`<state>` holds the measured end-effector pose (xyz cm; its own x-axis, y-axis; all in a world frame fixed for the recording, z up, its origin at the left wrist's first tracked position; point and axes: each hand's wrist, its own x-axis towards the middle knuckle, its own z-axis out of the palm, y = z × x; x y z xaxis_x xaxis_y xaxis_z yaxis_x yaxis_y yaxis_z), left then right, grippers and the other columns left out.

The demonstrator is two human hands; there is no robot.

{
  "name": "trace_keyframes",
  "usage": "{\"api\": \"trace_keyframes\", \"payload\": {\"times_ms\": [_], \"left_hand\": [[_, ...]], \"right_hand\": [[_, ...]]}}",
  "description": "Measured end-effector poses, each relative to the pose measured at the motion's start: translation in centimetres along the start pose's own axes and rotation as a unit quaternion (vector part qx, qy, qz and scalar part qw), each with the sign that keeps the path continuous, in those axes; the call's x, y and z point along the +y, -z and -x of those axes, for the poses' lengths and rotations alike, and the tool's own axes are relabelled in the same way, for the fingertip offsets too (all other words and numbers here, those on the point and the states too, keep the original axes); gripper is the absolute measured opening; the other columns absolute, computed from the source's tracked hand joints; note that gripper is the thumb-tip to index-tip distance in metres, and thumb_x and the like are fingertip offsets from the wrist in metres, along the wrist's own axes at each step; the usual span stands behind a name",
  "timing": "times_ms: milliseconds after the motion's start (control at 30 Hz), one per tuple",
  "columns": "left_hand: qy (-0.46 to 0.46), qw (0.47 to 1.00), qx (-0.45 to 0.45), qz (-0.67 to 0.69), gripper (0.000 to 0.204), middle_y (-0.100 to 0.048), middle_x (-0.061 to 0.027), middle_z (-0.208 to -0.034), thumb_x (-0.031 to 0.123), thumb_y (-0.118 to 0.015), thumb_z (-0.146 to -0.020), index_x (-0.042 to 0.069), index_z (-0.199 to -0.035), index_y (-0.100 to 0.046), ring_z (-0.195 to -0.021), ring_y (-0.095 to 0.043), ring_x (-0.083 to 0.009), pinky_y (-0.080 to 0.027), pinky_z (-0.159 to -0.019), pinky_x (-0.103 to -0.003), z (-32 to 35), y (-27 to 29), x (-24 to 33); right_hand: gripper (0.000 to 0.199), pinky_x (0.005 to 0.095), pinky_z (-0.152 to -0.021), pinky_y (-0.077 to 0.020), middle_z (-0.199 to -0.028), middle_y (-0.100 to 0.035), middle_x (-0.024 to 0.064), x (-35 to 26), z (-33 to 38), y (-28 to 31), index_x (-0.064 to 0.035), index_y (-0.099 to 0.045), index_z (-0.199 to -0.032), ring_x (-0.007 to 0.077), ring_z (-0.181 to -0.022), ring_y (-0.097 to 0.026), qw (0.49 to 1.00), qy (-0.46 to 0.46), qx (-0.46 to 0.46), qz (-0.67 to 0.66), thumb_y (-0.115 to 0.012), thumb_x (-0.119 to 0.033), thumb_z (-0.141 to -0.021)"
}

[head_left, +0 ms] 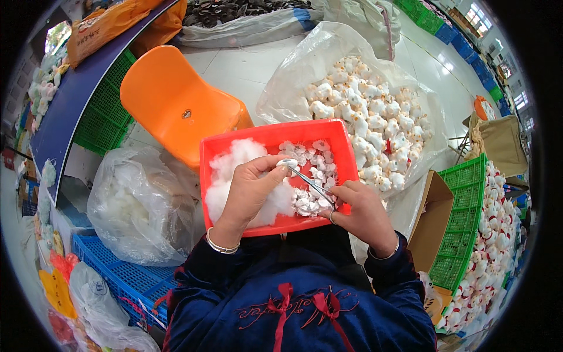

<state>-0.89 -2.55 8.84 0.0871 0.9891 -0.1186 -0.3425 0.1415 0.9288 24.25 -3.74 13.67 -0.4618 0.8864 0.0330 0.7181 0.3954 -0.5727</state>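
Over a red plastic tray (271, 133), my left hand (246, 190) pinches a small white fabric piece (287, 162) between thumb and fingertips. My right hand (365, 216) grips slim metal forceps (311, 182) by their ring handles. The forceps' tips meet the white piece at my left fingertips; whether they are inside it is too small to tell. Fluffy white stuffing (218, 198) fills the tray's left side, partly covered by my left hand. Several small white fabric pieces (321, 163) lie loose on its right side.
Beyond the tray stands an orange chair (176, 102). At the far right, a clear plastic bag (287, 88) holds white plush toys (375, 117). A bag of stuffing (141, 205) sits left above a blue crate (126, 276). A cardboard box (431, 226) and green crate (460, 217) stand right.
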Motion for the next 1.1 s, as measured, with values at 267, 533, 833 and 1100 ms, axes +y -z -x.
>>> {"api": "trace_keyframes", "payload": {"times_ms": [267,533,833,1100], "left_hand": [[-0.056,0.997,0.034,-0.052,0.021,-0.074,-0.0033,-0.098,0.006,-0.068,-0.098,-0.004,-0.116,-0.073,-0.090,-0.065,-0.0067,-0.053,-0.083,-0.024,-0.4,-0.7,0.2],[-0.073,0.994,0.047,-0.073,0.013,-0.071,-0.0007,-0.091,0.007,-0.066,-0.098,-0.001,-0.106,-0.073,-0.084,-0.063,-0.0061,-0.050,-0.078,-0.022,-0.1,-1.0,2.1],[-0.134,0.982,0.046,-0.125,0.011,-0.071,-0.0010,-0.091,0.005,-0.066,-0.096,-0.001,-0.103,-0.072,-0.085,-0.063,-0.0054,-0.051,-0.078,-0.023,1.7,-2.8,3.5],[-0.181,0.915,0.035,-0.359,0.031,-0.073,-0.0040,-0.090,0.011,-0.072,-0.093,-0.005,-0.120,-0.071,-0.082,-0.064,-0.0064,-0.052,-0.074,-0.024,3.4,-1.8,5.5]], "right_hand": [[0.030,0.0397,-0.059,-0.0473,-0.072,-0.063,0.0132,-1.2,-1.0,-1.8,-0.0009,-0.073,-0.100,0.0274,-0.064,-0.062,0.988,-0.049,-0.034,-0.144,-0.083,-0.023,-0.082],[0.031,0.0342,-0.061,-0.0482,-0.072,-0.062,0.0129,-2.1,-1.1,-1.8,0.0004,-0.072,-0.108,0.0204,-0.064,-0.059,0.981,-0.037,-0.029,-0.186,-0.081,-0.021,-0.088],[0.033,0.0340,-0.066,-0.0513,-0.080,-0.067,0.0138,-3.7,0.8,-1.6,0.0019,-0.071,-0.110,0.0214,-0.069,-0.063,0.972,-0.029,-0.021,-0.232,-0.081,-0.020,-0.087],[0.029,0.0313,-0.084,-0.0521,-0.093,-0.071,0.0096,-1.2,3.7,2.2,-0.0007,-0.068,-0.104,0.0185,-0.088,-0.067,0.978,-0.001,0.009,-0.209,-0.083,-0.017,-0.084]]}}
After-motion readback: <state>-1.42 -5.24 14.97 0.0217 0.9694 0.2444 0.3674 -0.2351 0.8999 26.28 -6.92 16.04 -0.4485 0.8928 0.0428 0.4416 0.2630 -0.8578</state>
